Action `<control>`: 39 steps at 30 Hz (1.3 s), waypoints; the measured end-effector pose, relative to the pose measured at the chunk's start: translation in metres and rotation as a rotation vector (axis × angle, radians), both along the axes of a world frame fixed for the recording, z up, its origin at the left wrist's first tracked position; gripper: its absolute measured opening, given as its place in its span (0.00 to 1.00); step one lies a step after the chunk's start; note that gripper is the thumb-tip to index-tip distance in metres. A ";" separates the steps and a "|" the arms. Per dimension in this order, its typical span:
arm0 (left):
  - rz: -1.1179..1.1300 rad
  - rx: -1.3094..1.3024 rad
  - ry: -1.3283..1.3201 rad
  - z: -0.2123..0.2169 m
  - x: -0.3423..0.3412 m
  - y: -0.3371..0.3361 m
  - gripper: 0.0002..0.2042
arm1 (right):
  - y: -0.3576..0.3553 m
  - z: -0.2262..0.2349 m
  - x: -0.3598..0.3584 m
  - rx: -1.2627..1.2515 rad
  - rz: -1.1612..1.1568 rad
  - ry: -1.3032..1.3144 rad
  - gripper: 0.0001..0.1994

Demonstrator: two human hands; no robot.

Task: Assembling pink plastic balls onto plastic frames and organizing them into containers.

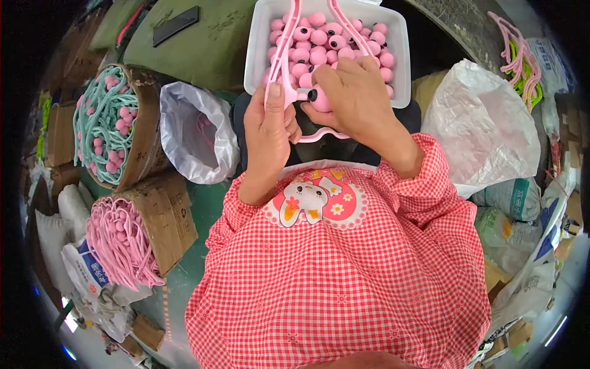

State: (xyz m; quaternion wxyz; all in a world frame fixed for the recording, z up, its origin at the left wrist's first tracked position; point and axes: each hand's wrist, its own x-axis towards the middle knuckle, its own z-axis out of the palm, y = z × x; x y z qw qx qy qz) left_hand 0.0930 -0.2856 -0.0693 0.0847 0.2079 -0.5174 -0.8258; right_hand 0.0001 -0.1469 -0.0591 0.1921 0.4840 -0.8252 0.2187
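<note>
In my left hand [270, 123] is a long, bendy pink plastic strap [284, 58], pinched between thumb and fingers. It loops up over the tub, and a wavy pink section [322, 133] hangs below my hands. My right hand [356, 92] is closed round a pink ball [322, 103] with a black round insert on its left side. That insert meets or almost touches a short pink stub on the strap; I cannot tell whether they are joined. Just beyond my hands, a white plastic tub [402, 67] holds many similar pink balls [318, 38] with black inserts.
To the left stand a carton of mint-green straps [92, 132] with pink balls, an open whitish bag [200, 154], and a carton of pink straps [123, 243]. A white sack [482, 123] is at the right. Pink and lime straps [522, 67] lie at the far right.
</note>
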 end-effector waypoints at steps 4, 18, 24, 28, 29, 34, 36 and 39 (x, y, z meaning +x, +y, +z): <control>-0.015 0.022 -0.009 -0.003 0.003 -0.001 0.18 | -0.003 0.002 0.003 0.020 0.004 -0.011 0.21; -0.058 0.004 -0.030 -0.015 0.007 0.000 0.18 | -0.004 -0.012 0.005 0.073 -0.029 -0.025 0.17; -0.199 -0.084 0.137 -0.018 0.010 -0.003 0.16 | -0.001 0.015 0.005 0.308 0.025 -0.406 0.18; -0.264 0.003 0.155 -0.014 0.013 -0.001 0.14 | -0.001 0.024 -0.006 0.377 0.175 -1.016 0.19; -0.258 0.050 0.129 -0.014 0.013 0.001 0.14 | -0.001 0.025 -0.008 0.410 0.191 -1.087 0.19; -0.091 -0.027 0.178 -0.031 0.004 0.010 0.14 | -0.015 0.002 0.003 0.323 -0.031 -0.427 0.20; -0.048 -0.024 0.151 -0.034 -0.001 0.005 0.14 | -0.018 -0.008 0.003 0.277 -0.123 -0.328 0.28; 0.011 0.246 0.042 -0.029 -0.006 -0.005 0.15 | -0.008 0.007 -0.001 0.109 -0.061 -0.087 0.33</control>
